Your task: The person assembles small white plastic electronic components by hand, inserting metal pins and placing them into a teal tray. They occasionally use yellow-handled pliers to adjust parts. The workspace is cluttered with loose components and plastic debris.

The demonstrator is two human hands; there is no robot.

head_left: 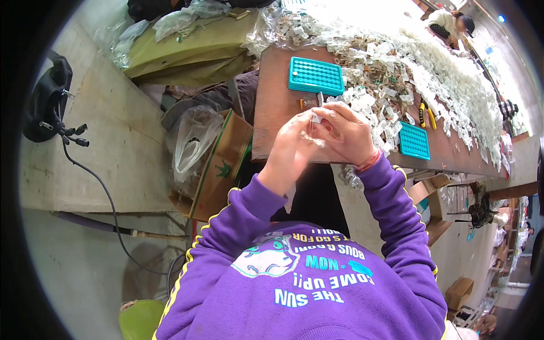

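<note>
Over the table's near edge, my left hand (296,139) and my right hand (352,135) meet with fingertips pinched together. Between them shows a small white piece (315,118), like a little tag; its exact kind is too small to make out. Just beyond my hands lies a teal tray (315,76) with rows of small hollows. A second teal tray (414,141) rests by the table edge to the right of my right hand. Small white pieces (362,102) with thin brownish strands are heaped right beside that hand.
A large mound of white pieces (453,96) covers the table's far right. Yellow-and-black pliers (426,115) lie near the second tray. A cardboard box (214,164) with a clear plastic bag (195,139) stands left of the brown table (272,107). Another person (450,27) sits at the far right.
</note>
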